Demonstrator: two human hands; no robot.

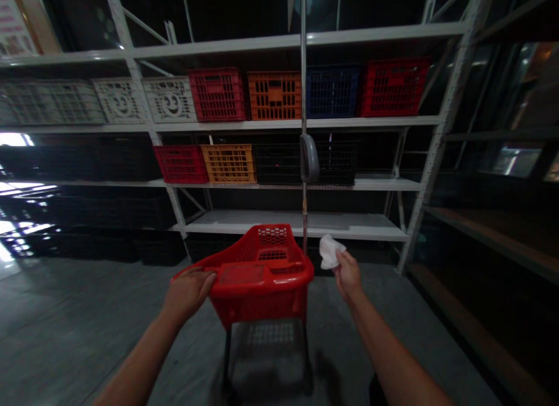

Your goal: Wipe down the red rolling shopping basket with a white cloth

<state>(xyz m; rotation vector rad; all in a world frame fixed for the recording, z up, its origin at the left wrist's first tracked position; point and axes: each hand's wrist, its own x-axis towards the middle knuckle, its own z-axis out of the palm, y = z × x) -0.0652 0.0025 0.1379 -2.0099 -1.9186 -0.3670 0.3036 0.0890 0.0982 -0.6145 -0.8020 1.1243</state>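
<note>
While left hand [187, 290] grips red cart [262, 304], shelved crates [275, 95]: contents unclear.

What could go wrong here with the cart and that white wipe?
Only the left hand is on the red cart, so a push might swing it sideways.
The right hand holds the white wipe near one edge; it could slip.
The tall pole stands close by the cart; either might bump the other.
</note>
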